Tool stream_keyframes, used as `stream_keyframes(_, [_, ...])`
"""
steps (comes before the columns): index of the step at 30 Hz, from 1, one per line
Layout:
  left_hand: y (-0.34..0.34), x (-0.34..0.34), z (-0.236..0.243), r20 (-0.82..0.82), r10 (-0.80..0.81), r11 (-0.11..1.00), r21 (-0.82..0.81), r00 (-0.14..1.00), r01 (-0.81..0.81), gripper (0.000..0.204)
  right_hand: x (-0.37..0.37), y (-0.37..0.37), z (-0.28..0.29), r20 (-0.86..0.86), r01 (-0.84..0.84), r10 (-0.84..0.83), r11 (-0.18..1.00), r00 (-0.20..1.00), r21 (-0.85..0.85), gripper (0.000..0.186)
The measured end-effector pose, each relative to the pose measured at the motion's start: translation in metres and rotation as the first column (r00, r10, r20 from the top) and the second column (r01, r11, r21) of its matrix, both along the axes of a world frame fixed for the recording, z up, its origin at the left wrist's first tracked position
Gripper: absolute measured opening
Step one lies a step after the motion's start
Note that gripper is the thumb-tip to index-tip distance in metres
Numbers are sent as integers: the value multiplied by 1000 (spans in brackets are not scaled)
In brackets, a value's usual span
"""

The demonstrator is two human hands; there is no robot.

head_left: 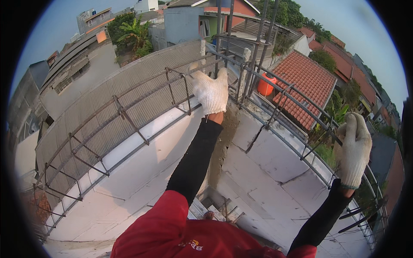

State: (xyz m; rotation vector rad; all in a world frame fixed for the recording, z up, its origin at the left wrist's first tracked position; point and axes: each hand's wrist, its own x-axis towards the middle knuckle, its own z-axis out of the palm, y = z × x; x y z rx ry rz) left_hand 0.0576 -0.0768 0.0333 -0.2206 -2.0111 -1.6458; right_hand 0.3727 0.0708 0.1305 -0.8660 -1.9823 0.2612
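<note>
Both my hands wear white knit gloves, with black sleeves below them. My left hand (211,92) is closed over the top bar at the corner end of the left rebar cage (122,112), its thumb and fingers partly hidden behind the steel. Out to the right, my right hand (355,148) grips the upper bar of the right rebar cage (268,124); its fingertips are partly hidden. The two cages lie along the tops of pale block walls and meet near upright column bars (218,30), just beyond my left hand.
Pale block walls (275,155) meet at a mortared corner in front of me. Beyond lie a corrugated roof (150,69), a red tiled roof (303,81) and an orange tank (266,84). Loose bar ends (355,221) stick out below my right hand. A foot shows far below.
</note>
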Motion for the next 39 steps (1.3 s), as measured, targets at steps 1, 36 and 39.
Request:
stream_keyframes(1, [3, -18, -1, -108, 52, 998, -24, 993, -55, 80, 2, 1, -1, 10, -8, 8, 1000, 1000, 3, 37])
stream_keyframes(36, [-10, -33, -7, -140, 50, 997, 64, 989, -41, 64, -3, -4, -2, -54, -6, 5, 1000, 999, -21, 33])
stream_keyframes(39, [-12, -15, -21, -194, -185, 962, 164, 963, 218, 57, -1, -6, -2, -62, 10, -12, 999, 998, -35, 31])
